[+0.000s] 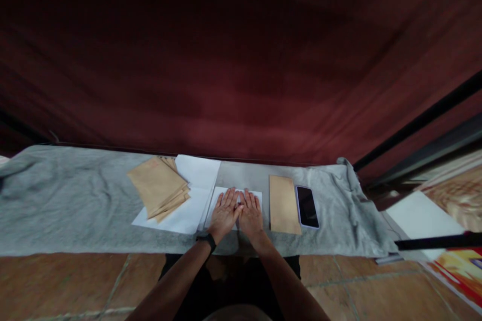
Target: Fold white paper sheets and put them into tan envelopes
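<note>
Two hands pressed flat on a white sheet

Both the left hand (225, 212) and the right hand (250, 214) lie open, fingers stretched and thumbs touching, palms down on a white sheet (212, 209); neither grips anything. The sheet rests near the front edge of a worktop covered by a grey cloth (75, 200). Just left of it, a fanned stack of brown envelopes (160, 185) sits on more white paper (198, 170). Just right of it lies a single brown envelope (284, 204), with a dark phone (307, 206) beside that. A black watch (207, 241) is on the left wrist.
</note>
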`<state>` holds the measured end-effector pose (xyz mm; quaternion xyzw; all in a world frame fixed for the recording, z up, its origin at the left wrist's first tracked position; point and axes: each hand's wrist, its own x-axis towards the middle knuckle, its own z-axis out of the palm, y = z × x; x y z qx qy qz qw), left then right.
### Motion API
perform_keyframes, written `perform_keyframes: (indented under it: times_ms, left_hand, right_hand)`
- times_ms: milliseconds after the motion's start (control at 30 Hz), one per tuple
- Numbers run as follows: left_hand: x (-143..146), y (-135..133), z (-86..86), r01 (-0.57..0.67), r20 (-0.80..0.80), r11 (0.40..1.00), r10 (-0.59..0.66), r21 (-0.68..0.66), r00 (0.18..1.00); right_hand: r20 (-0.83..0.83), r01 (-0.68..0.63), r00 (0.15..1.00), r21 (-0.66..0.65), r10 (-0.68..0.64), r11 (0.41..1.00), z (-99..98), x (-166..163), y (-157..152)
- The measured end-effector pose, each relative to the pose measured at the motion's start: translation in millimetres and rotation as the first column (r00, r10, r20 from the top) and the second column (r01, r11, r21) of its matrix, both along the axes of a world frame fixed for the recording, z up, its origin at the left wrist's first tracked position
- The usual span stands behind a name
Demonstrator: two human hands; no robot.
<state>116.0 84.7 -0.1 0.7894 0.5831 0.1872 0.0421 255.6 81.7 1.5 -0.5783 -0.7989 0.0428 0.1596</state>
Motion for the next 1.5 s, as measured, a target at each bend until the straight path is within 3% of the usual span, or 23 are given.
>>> perform_keyframes:
  times_ms: [233, 400, 600, 800, 967, 1067, 1233, 1333, 1500]
  left_hand:
    - [-1, 1, -5.0, -0.122, 0.035, 0.992, 0.121, 0.012, 0.992]
    - [-5, -2, -8.7, -0.200, 0.043, 0.979, 0.198, 0.030, 0.979]
    - [-7, -8, -11.3, -0.264, 0.080, 0.964, 0.259, 0.047, 0.962]
    - [-8, -16, -12.5, -0.306, 0.118, 0.951, 0.299, 0.046, 0.947]
    - [-8, -28, -9.6, -0.340, 0.134, 0.940, 0.333, 0.026, 0.933]
    - [-5, -43, -4.5, -0.268, 0.101, 0.963, 0.263, 0.040, 0.959]
    - [2, -78, -8.2, 0.006, -0.013, 0.997, -0.005, 0.075, 1.000]
    - [2, -91, -15.6, 0.027, -0.072, 0.996, -0.021, 0.080, 0.997]
    - [0, -96, -17.8, -0.064, -0.141, 0.990, 0.082, 0.123, 0.987]
  right_hand:
    - [-0.083, 0.144, 0.987, 0.128, -0.134, 0.981, -12.1, -2, -2]
    - [-0.116, 0.226, 0.971, 0.134, -0.211, 0.965, -14.4, 1, -6]
    - [-0.099, 0.259, 0.964, 0.140, -0.247, 0.956, -15.4, 6, -14]
    - [-0.195, 0.295, 0.946, 0.182, -0.260, 0.938, -19.3, 8, -20]
    - [-0.190, 0.304, 0.943, 0.160, -0.273, 0.939, -12.3, 10, -30]
    - [-0.156, 0.218, 0.969, 0.158, -0.194, 0.963, -2.5, 6, -44]
    - [-0.116, -0.064, 0.990, 0.117, 0.077, 0.991, 6.6, -2, -74]
    - [-0.098, -0.055, 0.993, 0.127, 0.068, 0.990, 2.0, -2, -87]
    - [-0.094, 0.043, 0.995, 0.217, -0.023, 0.975, -12.8, 5, -90]
